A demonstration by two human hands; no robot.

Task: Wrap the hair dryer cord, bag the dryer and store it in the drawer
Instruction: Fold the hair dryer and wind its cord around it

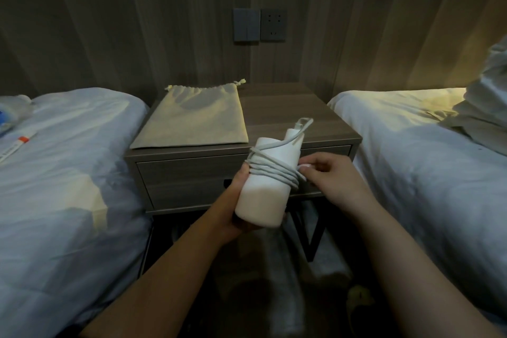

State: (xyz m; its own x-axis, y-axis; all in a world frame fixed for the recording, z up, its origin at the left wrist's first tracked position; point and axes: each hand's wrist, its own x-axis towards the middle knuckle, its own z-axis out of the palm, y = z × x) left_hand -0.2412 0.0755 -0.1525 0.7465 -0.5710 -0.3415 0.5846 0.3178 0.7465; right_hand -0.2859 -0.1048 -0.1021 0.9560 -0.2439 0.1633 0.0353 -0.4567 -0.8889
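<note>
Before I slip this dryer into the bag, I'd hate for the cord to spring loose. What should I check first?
1. Cord wound round the hair dryer: ok, several turns circle its body.
2. Cord end tucked in: cannot tell; the right hand pinches it at the turns, and the plug is hidden.
3. Left hand holding the hair dryer: ok, it grips the body.
4. Bag in reach: ok, it lies flat on the nightstand.
5. Bag mouth open: not ok, the drawstring top looks gathered.
6. Drawer open: not ok, it is shut.
</note>
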